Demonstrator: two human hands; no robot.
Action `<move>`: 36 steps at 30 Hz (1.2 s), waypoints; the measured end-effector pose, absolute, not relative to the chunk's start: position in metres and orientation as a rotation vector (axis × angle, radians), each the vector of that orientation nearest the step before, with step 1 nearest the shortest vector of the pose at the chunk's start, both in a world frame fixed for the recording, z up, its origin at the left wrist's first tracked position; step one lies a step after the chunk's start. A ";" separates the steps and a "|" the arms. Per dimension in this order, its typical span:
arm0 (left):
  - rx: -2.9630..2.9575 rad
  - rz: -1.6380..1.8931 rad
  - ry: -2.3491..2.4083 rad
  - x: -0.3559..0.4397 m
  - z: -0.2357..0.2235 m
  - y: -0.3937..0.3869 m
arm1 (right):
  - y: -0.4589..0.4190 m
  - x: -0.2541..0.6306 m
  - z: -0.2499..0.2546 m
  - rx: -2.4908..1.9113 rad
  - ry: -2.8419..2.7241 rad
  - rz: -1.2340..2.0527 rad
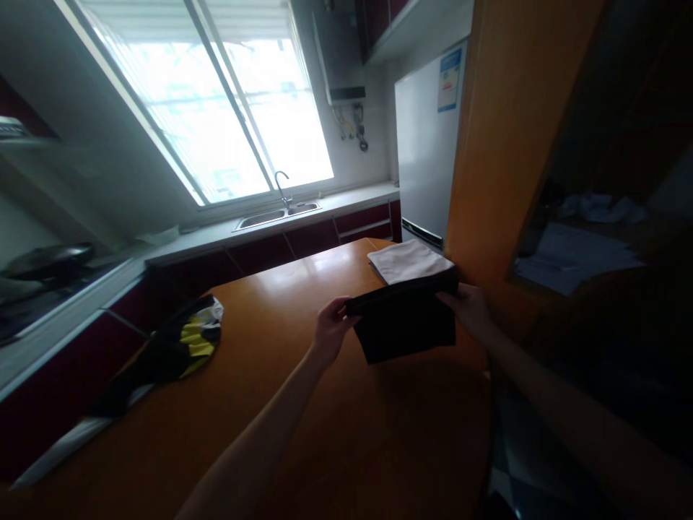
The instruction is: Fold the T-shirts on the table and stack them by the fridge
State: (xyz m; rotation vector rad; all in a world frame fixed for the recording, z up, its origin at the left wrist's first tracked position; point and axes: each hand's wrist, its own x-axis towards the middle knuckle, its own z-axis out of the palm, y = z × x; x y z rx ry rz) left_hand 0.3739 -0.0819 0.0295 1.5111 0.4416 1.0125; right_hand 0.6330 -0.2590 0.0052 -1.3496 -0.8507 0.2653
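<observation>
A left hand (331, 328) and a right hand (470, 307) each pinch an end of a folded black cloth (408, 318) above a glossy orange-brown wooden table (271, 354), just in front of a folded white cloth (408, 260). A slackened grip could let the folds drop open. The twin-bowl steel sink's (286, 214) contents are indistinct.

cloth (408, 258) on table (271, 318), sink (276, 217) behind
</observation>
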 end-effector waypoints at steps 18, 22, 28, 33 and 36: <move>1.603 1.166 0.242 0.571 0.056 -0.012 | -0.123 0.839 0.054 -1.365 -0.904 0.001; 1.368 0.953 0.539 0.600 0.041 0.017 | -0.084 0.855 0.040 -1.714 -0.849 0.158; 1.224 0.819 0.868 0.627 0.009 0.057 | -0.035 0.860 0.008 -1.928 -0.790 0.218; 1.231 0.784 0.979 0.634 -0.005 0.090 | -0.004 0.879 -0.008 -2.033 -0.787 0.239; 1.251 0.767 1.009 0.636 -0.010 0.103 | 0.011 0.890 -0.015 -2.100 -0.783 0.226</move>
